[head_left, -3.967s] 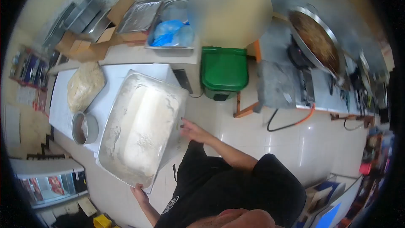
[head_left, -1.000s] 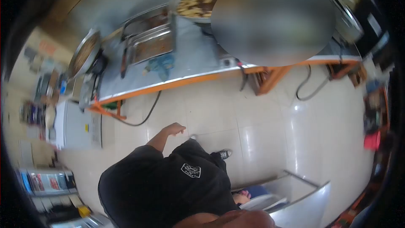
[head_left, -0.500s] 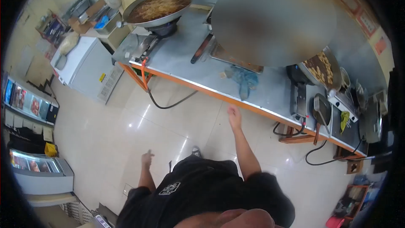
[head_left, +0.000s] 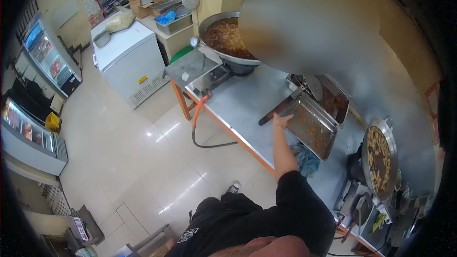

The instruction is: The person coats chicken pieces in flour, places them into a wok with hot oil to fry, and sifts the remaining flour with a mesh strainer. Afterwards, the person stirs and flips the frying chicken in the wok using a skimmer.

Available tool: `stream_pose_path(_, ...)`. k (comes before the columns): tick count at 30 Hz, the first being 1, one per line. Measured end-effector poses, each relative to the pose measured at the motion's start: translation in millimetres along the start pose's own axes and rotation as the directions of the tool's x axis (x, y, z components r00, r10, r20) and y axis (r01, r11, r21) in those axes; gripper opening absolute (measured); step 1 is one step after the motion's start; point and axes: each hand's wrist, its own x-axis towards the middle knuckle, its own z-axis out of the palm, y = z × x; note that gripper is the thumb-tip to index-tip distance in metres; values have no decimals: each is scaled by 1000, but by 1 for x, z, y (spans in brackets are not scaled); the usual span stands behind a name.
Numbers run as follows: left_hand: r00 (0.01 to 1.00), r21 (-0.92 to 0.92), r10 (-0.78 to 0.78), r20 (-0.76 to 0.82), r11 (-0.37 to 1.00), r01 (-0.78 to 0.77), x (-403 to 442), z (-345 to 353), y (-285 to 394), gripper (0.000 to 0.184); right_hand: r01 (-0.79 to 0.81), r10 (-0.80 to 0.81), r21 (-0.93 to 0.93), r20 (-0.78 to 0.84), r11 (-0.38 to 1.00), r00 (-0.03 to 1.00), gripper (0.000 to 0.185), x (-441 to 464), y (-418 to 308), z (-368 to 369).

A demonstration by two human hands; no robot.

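Observation:
My right hand [head_left: 282,120] reaches over the steel table, with its thumb and fingers apart. It is at the dark handle [head_left: 267,118] of a long tool, beside the left edge of a shallow metal tray [head_left: 315,139]. Reddish-brown food residue lies in that tray. A blue-grey cloth [head_left: 307,161] is bunched by the tray's near edge. Behind it stands a second metal tray [head_left: 343,99] with brown residue and a round strainer-like utensil [head_left: 312,87] over it. My left hand is out of view.
A large wok [head_left: 220,35] of bubbling brown liquid stands on a burner at the table's left. Another wok [head_left: 381,157] holds browned pieces in oil at the right. An orange gas hose [head_left: 194,123] hangs off the table edge. A white chest freezer [head_left: 135,69] stands at left.
My view has turned and moved closer to the table. My right hand has moved from in front of the table edge to the tool handle beside the tray. My left hand has left view.

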Motion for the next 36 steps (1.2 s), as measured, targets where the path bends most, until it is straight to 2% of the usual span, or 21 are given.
stream_pose_path(2, 996, 25, -31, 79, 999, 30, -11, 29, 3, 24, 41, -69, -431, -50, 902, 996, 88, -14, -58, -40)
stream_pose_path(3, 992, 36, -25, 124, 999, 21, -10, 41, 10, 24, 100, -152, -556, -47, 825, 987, 84, 9, -54, -46)
stream_pose_path(4, 984, 47, -13, 175, 999, 5, -6, 55, 20, 25, 142, -226, -671, -38, 728, 973, 79, 36, -48, -61)
stream_pose_path(6, 963, 48, 22, 268, 998, -36, 11, 82, 52, 25, 161, -249, -770, 3, 617, 969, 67, 83, -56, -100)
stream_pose_path(7, 949, 44, 39, 314, 997, -56, 26, 96, 70, 26, 225, -300, -870, 95, 439, 949, 59, 85, -76, -126)
stream_pose_path(9, 927, 31, 27, 375, 999, -42, 62, 123, 104, 27, 268, -341, -918, 163, 290, 926, 48, 90, -97, -162)
stream_pose_path(11, 889, 70, -119, 442, 993, 98, 122, 143, 146, 27, 236, -369, -887, 82, 396, 926, 40, 110, -95, -192)
stream_pose_path(13, 921, 145, 56, 385, 982, -120, 116, 165, 220, 26, 405, -449, -862, 245, 305, 859, 32, 119, -95, -228)
stream_pose_path(15, 901, 144, 168, 399, 959, -242, 134, 172, 287, 26, 464, -429, -826, 311, 319, 848, 28, 89, -129, -265)
stream_pose_path(17, 893, 43, 188, 408, 974, -225, 145, 170, 351, 25, 452, -572, -869, 270, 202, 774, 34, 39, -163, -276)
stream_pose_path(19, 886, -7, 222, 407, 971, -240, 173, 160, 391, 26, 414, -561, -872, 212, 262, 801, 33, -1, -200, -285)
stream_pose_path(22, 915, 20, 214, 343, 972, -235, 205, 142, 426, 27, 146, -308, -685, -120, 714, 944, 33, -86, -288, -267)
stream_pose_path(25, 933, 59, 168, 317, 979, -196, 222, 127, 438, 20, 383, -634, -792, -7, 475, 774, 34, -60, -290, -278)
stream_pose_path(28, 939, 117, 124, 320, 979, -169, 233, 111, 433, 25, 295, -603, -884, 19, 362, 797, 37, -36, -284, -250)
stream_pose_path(31, 951, 116, 84, 296, 986, -123, 230, 97, 420, 28, 325, -644, -865, 3, 382, 765, 37, -36, -279, -224)
stream_pose_path(32, 954, 108, 73, 292, 988, -109, 230, 93, 419, 29, 414, -812, -884, 72, 217, 579, 36, -16, -265, -229)
stream_pose_path(35, 962, 136, -4, 272, 990, -35, 224, 82, 405, 31, 397, -578, -703, -25, 590, 816, 37, -72, -318, -206)
stream_pose_path(36, 959, 147, -28, 283, 989, -15, 223, 78, 401, 32, 447, -508, -534, 37, 718, 860, 38, -76, -329, -204)
